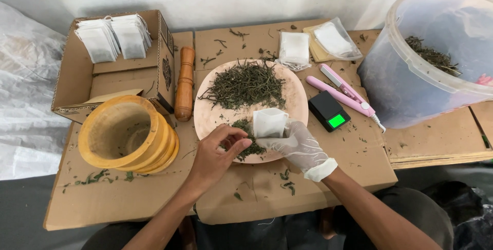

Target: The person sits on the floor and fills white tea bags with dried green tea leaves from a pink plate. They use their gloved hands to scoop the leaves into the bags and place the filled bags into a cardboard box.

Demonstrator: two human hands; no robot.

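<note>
A small white paper filter bag [268, 122] stands upright over the near part of a round, pale wooden plate [298, 98], its mouth facing up. The right hand [298, 146], in a thin translucent glove, grips the bag's lower right edge between thumb and fingers. The bare left hand [218, 152] is just left of the bag, fingertips pinched together on a small dark clump of dried green leaves [246, 145] at the plate's near edge. The two hands are close together but do not touch.

A larger heap of dried leaves [245, 84] covers the far half of the plate. Right of the plate sits a small black pocket scale with a lit green display [329, 111]; beyond it lies a pink handheld sealer with a cord [343, 95]. At far right stands a large translucent plastic tub [426, 55] holding more dried leaves.

Far of the plate lie a stack of empty white bags [294, 49] and a clear plastic sleeve of bags [335, 40]. Left of the plate lies a brown wooden pestle [185, 82]; near left is a yellow wooden mortar [126, 136]. At far left an open brown cardboard box [84, 83], with a dark printed emblem on its right side, holds two bundles of white bags [114, 36]. Flattened cardboard sheets [359, 162] cover the work surface.
</note>
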